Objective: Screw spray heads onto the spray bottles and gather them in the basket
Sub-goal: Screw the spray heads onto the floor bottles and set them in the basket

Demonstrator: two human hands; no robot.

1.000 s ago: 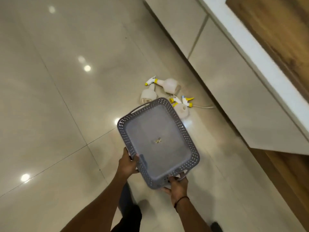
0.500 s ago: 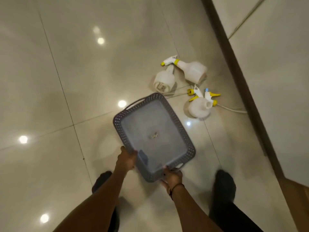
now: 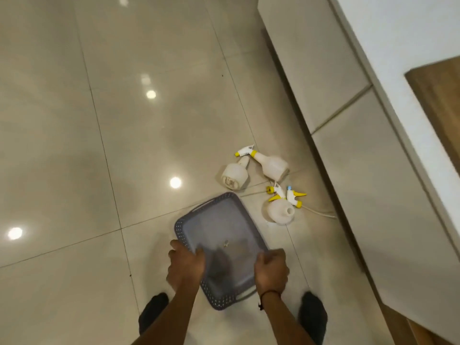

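I hold a grey perforated basket (image 3: 219,217) low over the tiled floor, with nothing in it but a tiny speck. My left hand (image 3: 185,265) grips its left rim and my right hand (image 3: 271,271) grips its right rim. Just beyond the basket lie three white spray bottles. One bottle (image 3: 271,165) has a yellow-and-white spray head screwed on. A second bottle (image 3: 235,175) lies beside it, base towards me. A third, open-necked bottle (image 3: 280,212) lies to the right, with two loose yellow spray heads (image 3: 286,195) touching it.
A white cabinet front (image 3: 348,135) with a worktop runs along the right side, close to the bottles. A thin white tube (image 3: 321,212) trails from the loose heads towards the cabinet base. My dark shoes (image 3: 312,314) stand either side of the basket.
The basket has come down and closer to my feet. Both hands shifted from its near end to its two long sides. The view tilted, showing more cabinet.
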